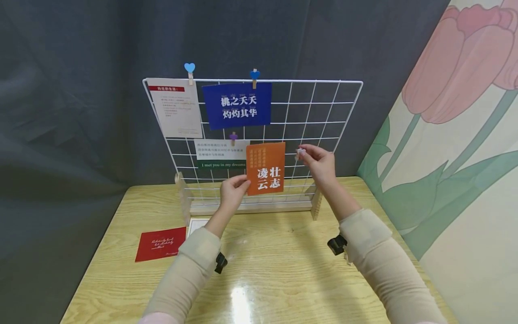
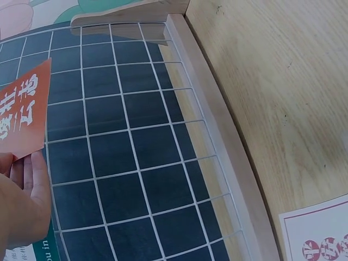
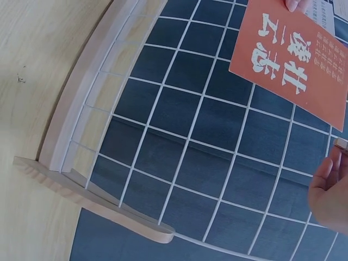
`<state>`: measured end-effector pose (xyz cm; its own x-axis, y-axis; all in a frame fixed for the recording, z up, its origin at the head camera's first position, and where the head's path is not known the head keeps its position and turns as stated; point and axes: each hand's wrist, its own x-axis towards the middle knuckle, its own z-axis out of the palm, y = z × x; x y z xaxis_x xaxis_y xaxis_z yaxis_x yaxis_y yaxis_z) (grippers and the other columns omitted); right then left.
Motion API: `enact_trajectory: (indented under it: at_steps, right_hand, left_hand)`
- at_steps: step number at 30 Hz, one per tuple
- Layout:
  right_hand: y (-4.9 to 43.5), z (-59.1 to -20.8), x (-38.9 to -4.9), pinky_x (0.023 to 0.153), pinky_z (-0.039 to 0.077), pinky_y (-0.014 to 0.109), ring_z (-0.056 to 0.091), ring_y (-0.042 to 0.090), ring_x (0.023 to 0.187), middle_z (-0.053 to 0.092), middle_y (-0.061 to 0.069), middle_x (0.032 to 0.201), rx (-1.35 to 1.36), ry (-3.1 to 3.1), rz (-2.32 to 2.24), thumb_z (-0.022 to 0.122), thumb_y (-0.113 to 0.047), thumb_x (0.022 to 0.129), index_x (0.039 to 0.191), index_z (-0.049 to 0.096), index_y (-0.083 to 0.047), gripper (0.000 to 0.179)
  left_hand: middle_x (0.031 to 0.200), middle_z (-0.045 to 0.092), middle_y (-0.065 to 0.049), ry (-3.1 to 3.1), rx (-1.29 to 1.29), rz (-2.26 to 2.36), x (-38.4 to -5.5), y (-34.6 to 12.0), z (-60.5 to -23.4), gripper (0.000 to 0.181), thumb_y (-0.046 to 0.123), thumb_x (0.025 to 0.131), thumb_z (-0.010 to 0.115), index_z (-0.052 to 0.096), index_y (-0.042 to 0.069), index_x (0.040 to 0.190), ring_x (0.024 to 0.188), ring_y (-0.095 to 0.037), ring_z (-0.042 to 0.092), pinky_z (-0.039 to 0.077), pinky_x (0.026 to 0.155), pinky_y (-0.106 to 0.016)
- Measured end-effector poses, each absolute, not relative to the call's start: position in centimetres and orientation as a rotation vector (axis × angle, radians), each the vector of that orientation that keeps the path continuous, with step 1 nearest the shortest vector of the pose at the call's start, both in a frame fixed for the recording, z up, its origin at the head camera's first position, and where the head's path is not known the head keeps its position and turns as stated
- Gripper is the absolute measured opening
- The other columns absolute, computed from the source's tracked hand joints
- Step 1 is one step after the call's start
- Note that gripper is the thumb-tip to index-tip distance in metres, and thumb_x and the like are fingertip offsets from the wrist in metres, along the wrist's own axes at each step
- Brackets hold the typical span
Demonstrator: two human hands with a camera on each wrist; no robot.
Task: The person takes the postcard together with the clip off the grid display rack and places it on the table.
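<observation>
My left hand (image 1: 233,193) pinches the lower left edge of an orange card (image 1: 265,180) with white characters, holding it upright in front of the white wire grid (image 1: 292,122). To the right of the card, my right hand (image 1: 321,166) pinches a small clothespin (image 1: 300,153) with a whitish top between thumb and fingertips. Its wooden end (image 3: 341,143) shows at the edge of the right wrist view. Just left of the orange card, a white and green card (image 1: 221,164) hangs under a purple clip (image 1: 233,137), partly overlapped by the orange one.
A white card (image 1: 176,112) and a blue card (image 1: 238,112) hang from the grid's top under blue heart clips. A red card (image 1: 159,244) and a white card with a border (image 1: 197,223) lie on the wooden table (image 1: 275,270). Wooden feet (image 1: 316,204) support the grid.
</observation>
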<state>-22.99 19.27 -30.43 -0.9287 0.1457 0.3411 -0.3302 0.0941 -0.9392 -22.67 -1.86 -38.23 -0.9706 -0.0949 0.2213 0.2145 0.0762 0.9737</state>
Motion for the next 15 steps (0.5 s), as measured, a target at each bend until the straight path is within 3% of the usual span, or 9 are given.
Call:
enact_trajectory:
  at_steps: [5, 15]
  right_hand:
    - [19.2, -30.8, -22.8, 0.065, 0.047, 0.017, 0.057, 0.007, 0.069, 0.062, -0.002, 0.078, 0.160, -2.054, 1.902, 0.055, -0.002, 0.083, 0.104, 0.053, 0.014, 0.027]
    - [19.3, -31.9, -22.5, 0.060, 0.046, 0.016, 0.056, 0.007, 0.067, 0.060, -0.009, 0.075, 0.139, -2.060, 1.902, 0.055, -0.001, 0.083, 0.103, 0.053, 0.014, 0.025]
  left_hand:
    - [0.082, 0.062, -0.020, -2.113, -0.117, -2.003, -22.6, -2.0, -38.9, 0.018, -0.003, 0.076, 0.061, 0.062, -0.009, 0.093, 0.058, -0.014, 0.056, 0.051, 0.060, -0.039]
    - [0.082, 0.062, -0.020, -2.103, -0.093, -2.026, -22.2, -2.3, -40.0, 0.016, -0.005, 0.076, 0.061, 0.062, -0.009, 0.091, 0.061, -0.014, 0.056, 0.052, 0.057, -0.030]
